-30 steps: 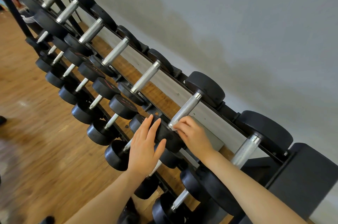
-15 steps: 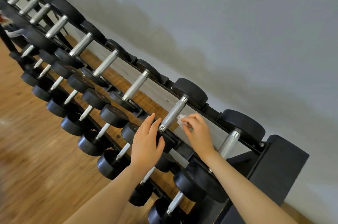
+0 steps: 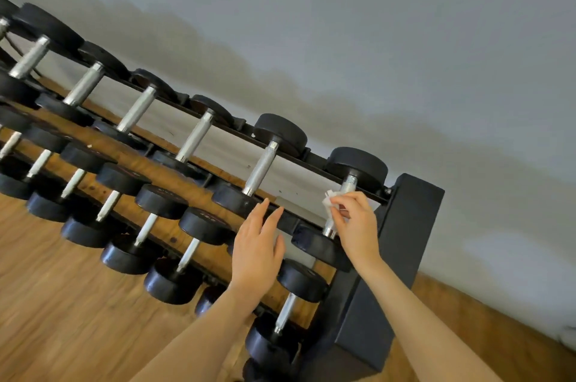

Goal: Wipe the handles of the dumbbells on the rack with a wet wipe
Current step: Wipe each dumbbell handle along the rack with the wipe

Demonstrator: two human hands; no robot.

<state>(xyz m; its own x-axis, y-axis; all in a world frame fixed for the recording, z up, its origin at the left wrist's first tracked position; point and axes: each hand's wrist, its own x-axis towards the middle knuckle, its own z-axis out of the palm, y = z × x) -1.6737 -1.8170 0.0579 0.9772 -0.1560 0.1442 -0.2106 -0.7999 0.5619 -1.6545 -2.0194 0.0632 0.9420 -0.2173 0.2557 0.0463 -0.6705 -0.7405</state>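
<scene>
Soft, even daylight, moderately bright, no hard glare. Wall carries a broad diffuse grey shadow band above the rack, running from 9 to 3 o'clock. Chrome handles catch mild highlights. Wood floor at 7 o'clock is motion-smeared. Whole frame tilts; wide-angle bending toward edges. Left hand slightly blurred; fine detail soft throughout.

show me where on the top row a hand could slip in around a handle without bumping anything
Widest bare gap: around the second handle from the right, between its black heads, flanked by open tray. The far-right handle is taken by the right hand pinching the wipe. The lower rows are crowded, heads nearly touching. The left hand hovers open.
</scene>
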